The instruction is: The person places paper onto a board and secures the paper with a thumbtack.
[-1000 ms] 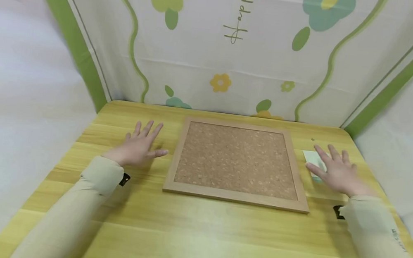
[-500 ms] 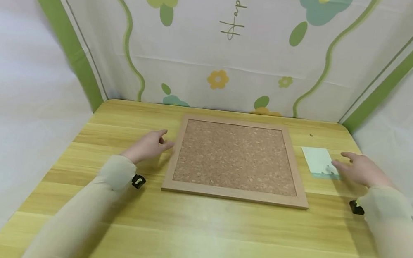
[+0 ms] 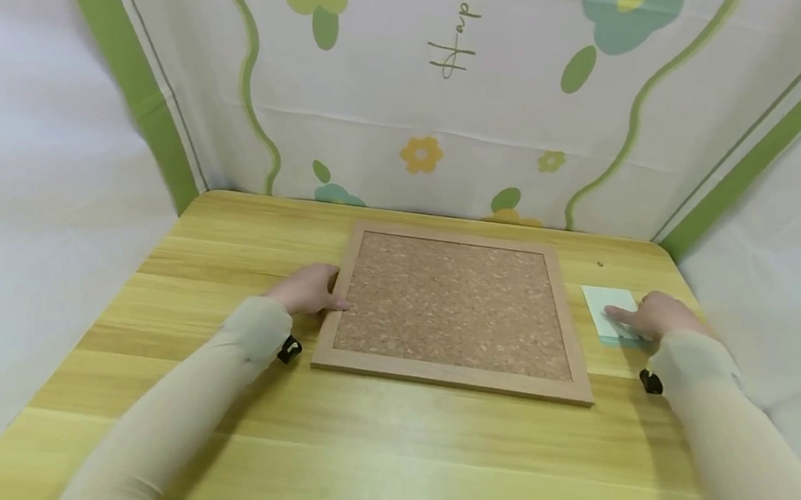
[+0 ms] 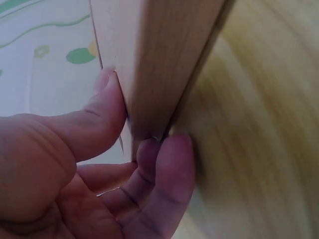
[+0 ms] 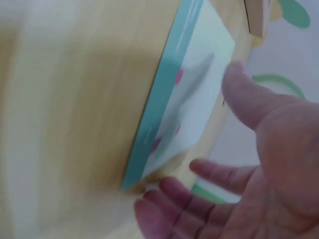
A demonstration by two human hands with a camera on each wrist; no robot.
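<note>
A framed cork board (image 3: 460, 308) lies flat on the yellow wood-grained bench (image 3: 388, 458), towards its far edge and roughly midway across. The person's left hand (image 3: 306, 289) grasps the pale wooden frame (image 3: 446, 375) by its left side: the thumb presses the upper face while the other fingers curl to the outer edge, their tips down where the wood meets the bench. Whether that side is raised at all, one cannot tell.

To the right of the cork board, apart from it, lies a pale paper pad (image 3: 601, 305) with a teal strip (image 5: 158, 99) along the edge nearest the person. The right hand (image 3: 662, 315) is at the pad's right side, released and holding nothing; its thumb reaches over the paper, and the other fingers are loosely bent just beside the edge. Small pink marks show on the pad in the right wrist view, though blur hides what they depict.

Both arms wear cream sleeves (image 3: 191, 391), and a small black piece (image 3: 290, 349) sits by each wrist. A dark speck (image 3: 599, 263) lies on the bench beyond the pad. Behind the bench hangs a white cloth (image 3: 365, 94) printed with flowers, wavy green lines and the sideways word "Happy"
</note>
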